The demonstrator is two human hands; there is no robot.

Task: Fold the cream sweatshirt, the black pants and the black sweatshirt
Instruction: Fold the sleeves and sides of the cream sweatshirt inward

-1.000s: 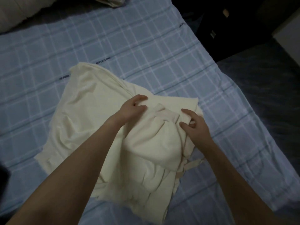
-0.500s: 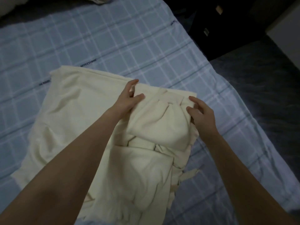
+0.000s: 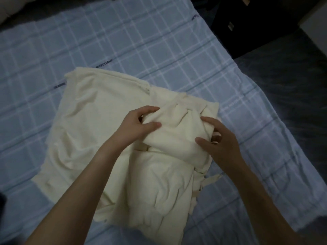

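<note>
The cream sweatshirt (image 3: 92,124) lies rumpled on the blue checked bed sheet (image 3: 123,41), its body spread to the left and its bunched hood part at the right. My left hand (image 3: 139,122) pinches the left side of that bunched fabric between thumb and fingers. On the right side my right hand (image 3: 219,140) grips the same bundle, thumb on top and fingers tucked under the fold. A cream drawstring (image 3: 212,179) trails out below the right hand. The black pants and black sweatshirt are not in view.
The bed's right edge runs diagonally, with dark floor (image 3: 292,82) beyond it. A dark piece of furniture (image 3: 247,23) stands at the top right. A pale pillow (image 3: 10,7) shows at the top left corner. A dark object (image 3: 2,206) sits at the left edge.
Both hands have drawn the bunched hood fabric a little toward me and down onto the sweatshirt. The left hand has shifted from the far edge to the bundle's left side.
</note>
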